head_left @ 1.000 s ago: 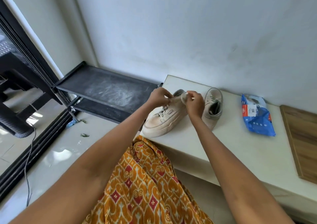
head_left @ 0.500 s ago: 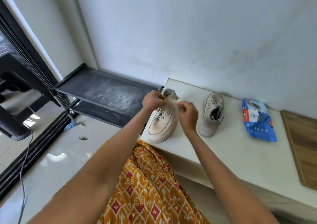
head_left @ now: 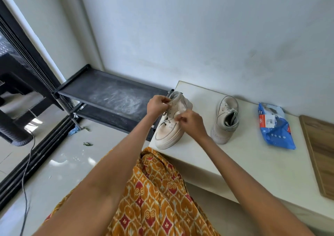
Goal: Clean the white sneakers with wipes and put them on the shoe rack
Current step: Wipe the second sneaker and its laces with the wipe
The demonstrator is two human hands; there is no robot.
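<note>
Two off-white sneakers stand on a cream bench (head_left: 235,163). The left sneaker (head_left: 168,132) sits at the bench's left end, toe toward me. My left hand (head_left: 157,104) pinches one end of a white wipe (head_left: 180,108) above that sneaker's collar. My right hand (head_left: 191,122) pinches the wipe's other end over the laces. The right sneaker (head_left: 226,118) stands apart, untouched. A blue pack of wipes (head_left: 274,127) lies further right. The black shoe rack (head_left: 112,98) stands left of the bench with bare shelves.
A wooden board (head_left: 321,154) lies at the bench's right end. A black sliding door frame (head_left: 27,58) and a dark wicker chair (head_left: 12,91) are at the left. A cable (head_left: 27,172) and small scraps lie on the glossy floor. My patterned orange skirt (head_left: 159,199) fills the foreground.
The left sneaker has turned from lying angled to pointing toe toward me, away from the right sneaker. Both hands have stayed over it and now stretch the wipe between them.
</note>
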